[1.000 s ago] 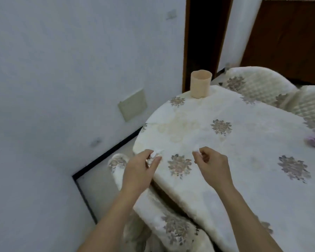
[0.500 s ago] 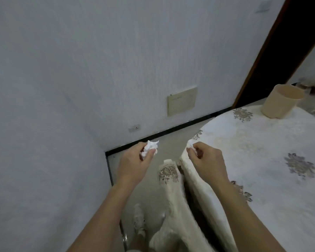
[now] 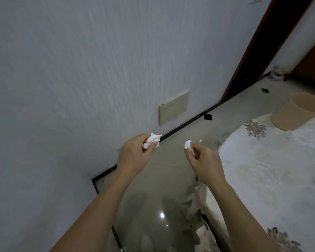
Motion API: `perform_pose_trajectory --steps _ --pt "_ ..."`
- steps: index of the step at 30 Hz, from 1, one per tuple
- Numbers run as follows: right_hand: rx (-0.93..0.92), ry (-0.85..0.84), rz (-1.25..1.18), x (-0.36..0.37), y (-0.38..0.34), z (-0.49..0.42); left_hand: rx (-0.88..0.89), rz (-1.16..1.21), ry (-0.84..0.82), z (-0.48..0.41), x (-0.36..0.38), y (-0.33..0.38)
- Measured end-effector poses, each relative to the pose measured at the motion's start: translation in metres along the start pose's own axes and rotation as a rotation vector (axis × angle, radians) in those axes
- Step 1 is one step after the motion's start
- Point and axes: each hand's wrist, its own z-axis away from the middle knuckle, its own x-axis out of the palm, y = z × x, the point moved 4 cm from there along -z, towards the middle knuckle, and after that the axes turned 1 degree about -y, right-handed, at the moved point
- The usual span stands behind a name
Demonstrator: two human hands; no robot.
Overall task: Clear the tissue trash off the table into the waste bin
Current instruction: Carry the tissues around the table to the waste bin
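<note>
While the left hand [image 3: 135,157] pinches one tissue wad [image 3: 153,140] and the right hand [image 3: 204,160] pinches a second tissue wad [image 3: 188,144], both lifted clear of the counter [image 3: 271,170] to their right, neither is binned yet; the waste bin [image 3: 296,110] stands farther right.

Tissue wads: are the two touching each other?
Apart. Head view: left wad, pinched by the left hand, and right wad, pinched by the right hand, have floor between them.

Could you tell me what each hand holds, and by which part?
Left hand pinches a tissue wad by its lower side; right hand pinches a second wad likewise.
</note>
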Motion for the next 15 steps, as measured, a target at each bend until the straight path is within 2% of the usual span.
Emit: perform_pose_trajectory --steps 6,15 --pt "0.011 0.006 0.062 0.023 -0.010 -0.063 0.050 -0.019 -0.028 -0.064 -0.008 -0.025" --pt "-0.026 0.030 -0.082 0.053 -0.029 -0.167 0.089 -0.024 -0.061 -0.165 -0.015 -0.051"
